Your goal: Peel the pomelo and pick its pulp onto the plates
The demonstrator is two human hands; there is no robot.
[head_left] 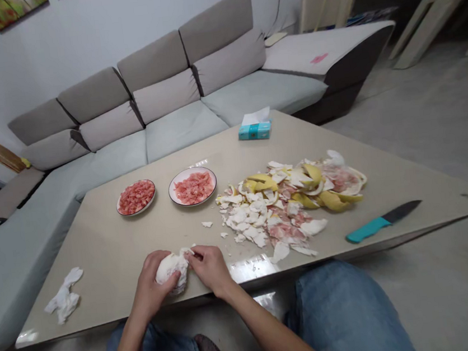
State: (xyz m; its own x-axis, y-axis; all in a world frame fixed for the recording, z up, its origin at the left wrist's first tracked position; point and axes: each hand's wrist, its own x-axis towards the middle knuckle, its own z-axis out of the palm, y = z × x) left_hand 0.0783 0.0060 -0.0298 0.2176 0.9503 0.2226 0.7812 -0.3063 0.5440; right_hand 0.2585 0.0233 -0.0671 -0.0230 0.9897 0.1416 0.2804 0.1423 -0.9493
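Observation:
A peeled pomelo (169, 268), still covered with white pith, is held over the near edge of the table. My left hand (151, 283) wraps around its left side, thumb across the front. At its right side my right hand (208, 266) pinches a strip of white pith (186, 251) at the fruit's upper right. The fingertips are partly hidden. Beyond my hands are a plate of pink pomelo flesh (193, 188) and, to its left, a second plate of flesh pieces (136, 198). A large heap of yellow rind and white pith (263, 211) lies to the right.
A knife with a teal handle (367, 229) lies at the table's right. At the far edge sits a blue tissue pack (254, 131). A crumpled tissue (64, 296) lies at the left of the table (111, 251). A grey sofa (168, 121) stands behind.

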